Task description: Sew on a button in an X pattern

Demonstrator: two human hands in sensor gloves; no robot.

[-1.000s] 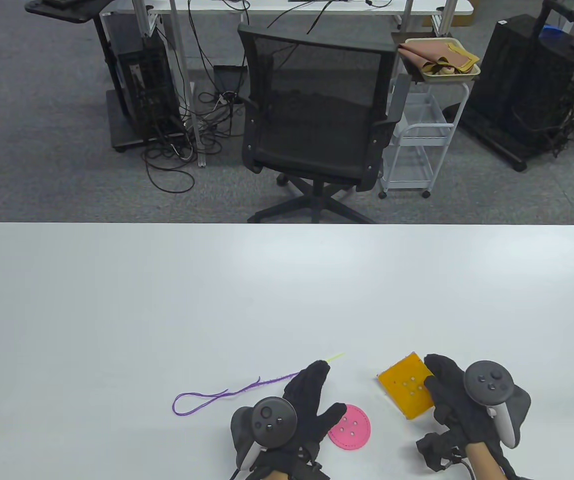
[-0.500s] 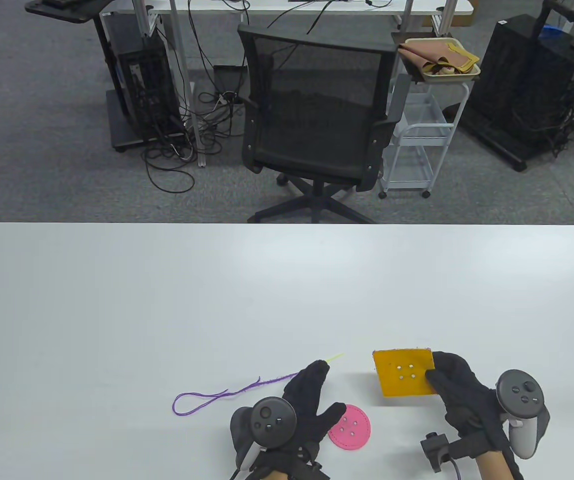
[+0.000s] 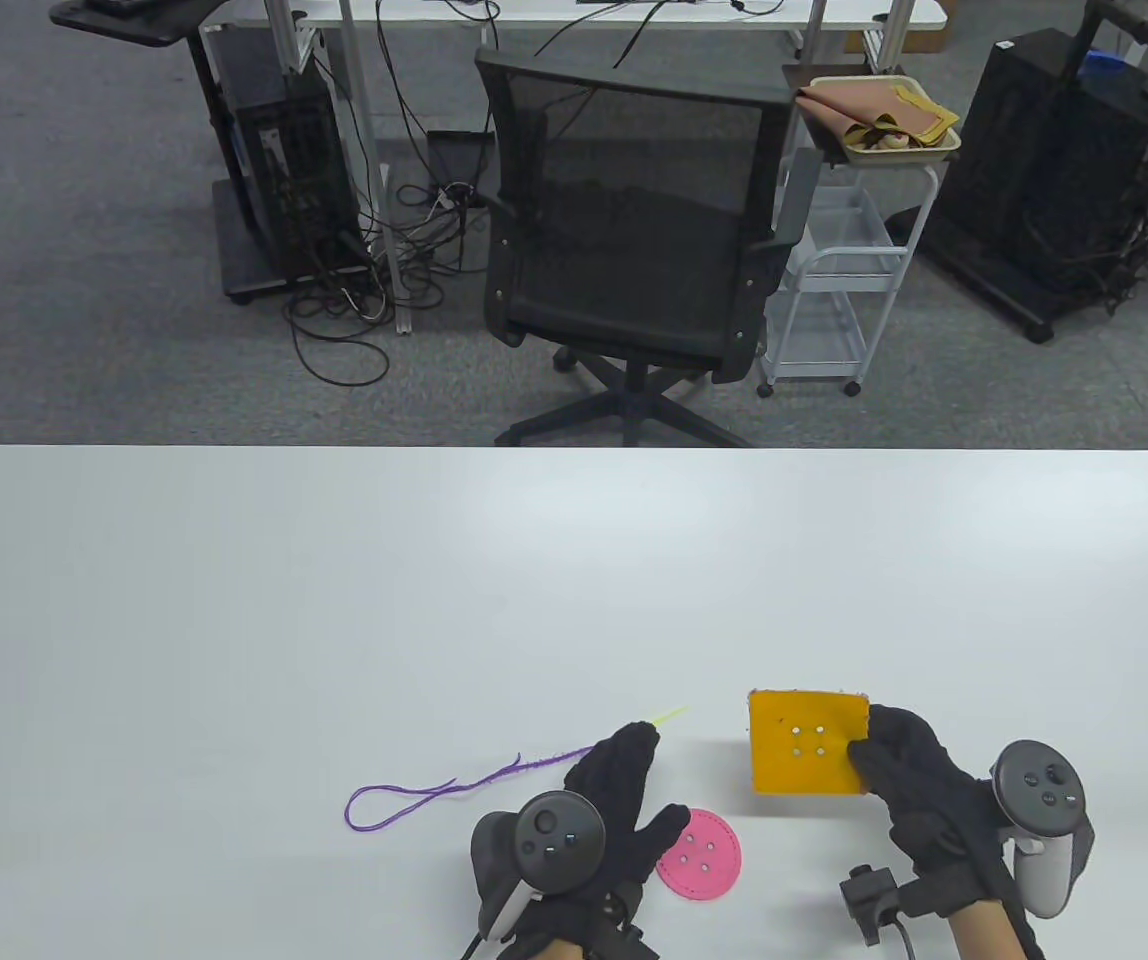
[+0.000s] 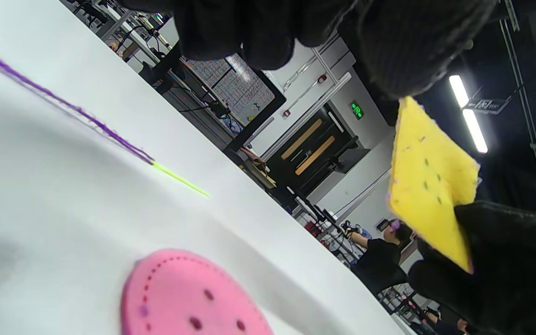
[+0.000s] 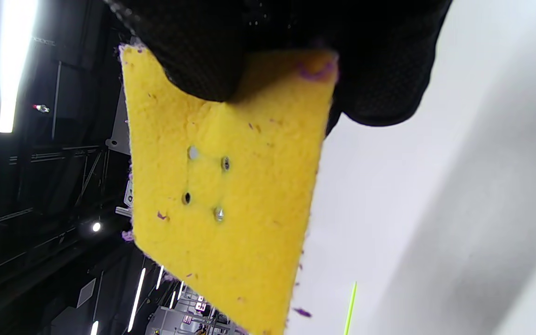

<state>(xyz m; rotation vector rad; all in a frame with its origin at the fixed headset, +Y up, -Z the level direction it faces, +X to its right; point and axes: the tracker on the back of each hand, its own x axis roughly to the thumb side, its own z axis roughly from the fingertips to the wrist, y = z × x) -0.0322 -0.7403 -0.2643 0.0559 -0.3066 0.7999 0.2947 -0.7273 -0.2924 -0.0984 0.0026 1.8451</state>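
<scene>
We find nothing sewn yet: nearest us the button point(image 3: 699, 856) lies bare on the table point(image 3: 234, 600) beside our flat, spread left hand point(image 3: 614, 800), our right hand point(image 3: 919, 790) pinches the raised felt point(image 3: 806, 742) by its edge, and beyond lies the unthreaded thread point(image 3: 434, 790).

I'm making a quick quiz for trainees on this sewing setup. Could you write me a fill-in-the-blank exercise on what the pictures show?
1. The right hand holds the square yellow felt patch, which has ____ punched holes.
2. The round felt button lying on the white table is ____ in colour.
3. The purple thread ends in a thin ____-coloured needle.
4. The left hand rests flat on the ____.

Missing words: four; pink; yellow-green; table
</scene>
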